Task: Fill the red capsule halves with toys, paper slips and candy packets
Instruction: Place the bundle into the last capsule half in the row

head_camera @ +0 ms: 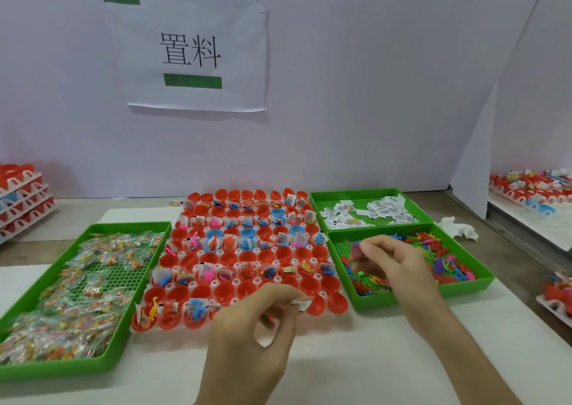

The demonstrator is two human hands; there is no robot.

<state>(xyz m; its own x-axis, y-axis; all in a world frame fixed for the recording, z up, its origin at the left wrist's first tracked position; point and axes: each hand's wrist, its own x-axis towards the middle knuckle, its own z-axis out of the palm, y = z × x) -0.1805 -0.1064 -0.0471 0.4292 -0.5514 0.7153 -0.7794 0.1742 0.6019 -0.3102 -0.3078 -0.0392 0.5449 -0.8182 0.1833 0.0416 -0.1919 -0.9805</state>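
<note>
The red capsule halves (305, 253) stand in rows mid-counter, between the candy packets (86, 280) toward the left edge and the toy tray (418, 296) toward the right. Everything looks feather-light: slips are flimsy and best pinched by an edge, packets probably slick, toys small and likely bendy, best taken by the body. The left hand (253, 324), fingers curled, pinches a paper slip (302, 304) over the near row; the right hand (393, 265), above the toy tray, pinches what seems a small pinkish toy (356, 251)

Views: one, wide-angle, head-worn.
Facing: forward and down across the white table (346, 361) to the wall sign (198, 48).
Middle: red capsule halves (305, 254).
Nearness: close; left hand (247, 342) and right hand (396, 265) fill the lower frame.
</note>
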